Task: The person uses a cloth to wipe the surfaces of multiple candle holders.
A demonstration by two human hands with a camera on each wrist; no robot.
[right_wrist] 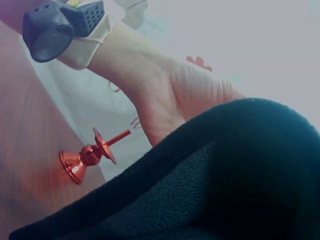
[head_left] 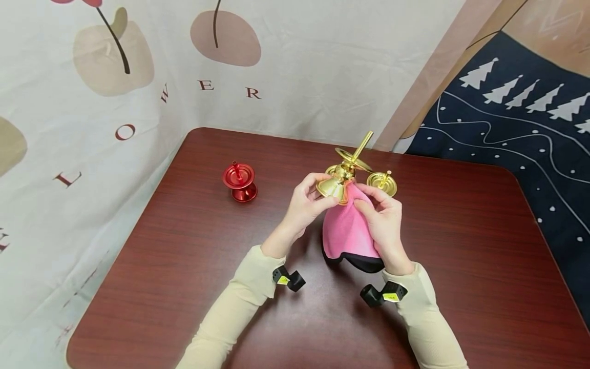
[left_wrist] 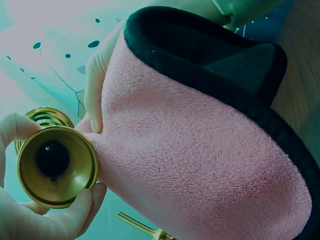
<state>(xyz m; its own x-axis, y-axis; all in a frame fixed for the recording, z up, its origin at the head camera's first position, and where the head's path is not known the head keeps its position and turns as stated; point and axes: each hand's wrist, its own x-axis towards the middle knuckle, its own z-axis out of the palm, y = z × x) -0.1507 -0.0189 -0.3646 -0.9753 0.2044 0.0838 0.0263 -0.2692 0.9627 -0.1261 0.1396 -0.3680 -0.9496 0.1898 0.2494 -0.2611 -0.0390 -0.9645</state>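
Observation:
My left hand [head_left: 310,201] grips a gold candle holder [head_left: 333,187] by its flared base, lifted and tilted so its spike points up and away to the right. In the left wrist view the hollow underside of the base [left_wrist: 57,167] faces the camera. My right hand [head_left: 383,218] pinches a pink cloth [head_left: 348,233] with a black edge and dark back, and the cloth touches the side of the candle holder. Much of the right hand is hidden behind the cloth in both wrist views.
A red candle holder [head_left: 239,179] stands on the dark red-brown table [head_left: 184,266] to the left. Behind the hands stands another gold holder [head_left: 387,184], with part of a further gold piece [head_left: 330,169] beside it. Printed curtains hang around the table's far side.

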